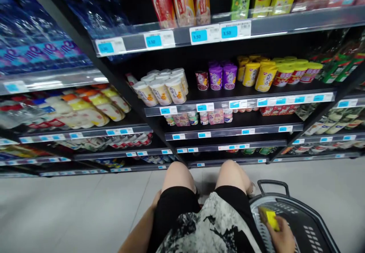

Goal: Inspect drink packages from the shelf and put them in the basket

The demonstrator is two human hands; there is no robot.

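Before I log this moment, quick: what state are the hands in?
Left hand: mostly hidden beside the leg; cannot tell.
Right hand: closed, holding a yellow pack.

Dark store shelves point(224, 133) edged with blue-and-white price tags point(159, 39). Blue bottles point(37, 29) crowd the upper left. In the central bay, three tall reddish packs point(182, 2) stand above white tubs point(162, 90), with purple tubs point(216, 78) to their right. Pale grey tiled floor point(94, 207) runs below.

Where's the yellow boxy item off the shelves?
Head view, lower right: the yellow boxy item is in the right hand, seen over the rounded black plastic basket.
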